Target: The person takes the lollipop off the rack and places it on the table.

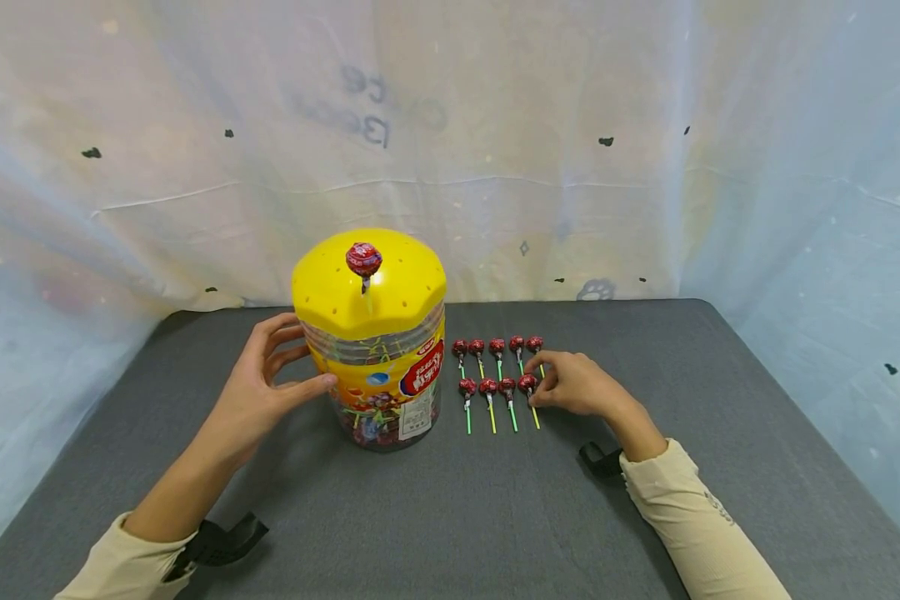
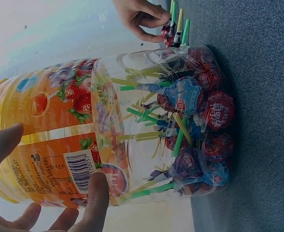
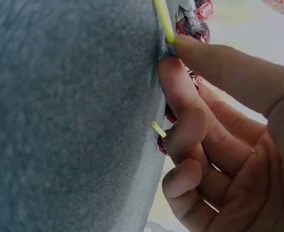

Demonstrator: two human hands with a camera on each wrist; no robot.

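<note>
A clear plastic candy jar with a yellow lid stands on the table, lollipops visible through its lower wall. My left hand holds the jar's left side, thumb in front and fingers spread round the back. One red-wrapped lollipop stands upright on the lid. To the jar's right, several red lollipops lie in two rows, sticks toward me. With thumb and index finger, my right hand pinches the rightmost lollipop of the near row, by its yellow stick just below the wrapper.
Small holes dot the lid around the standing lollipop. A grey cloth covers the table. Pale translucent sheeting hangs behind and at both sides. Black straps hang at both wrists.
</note>
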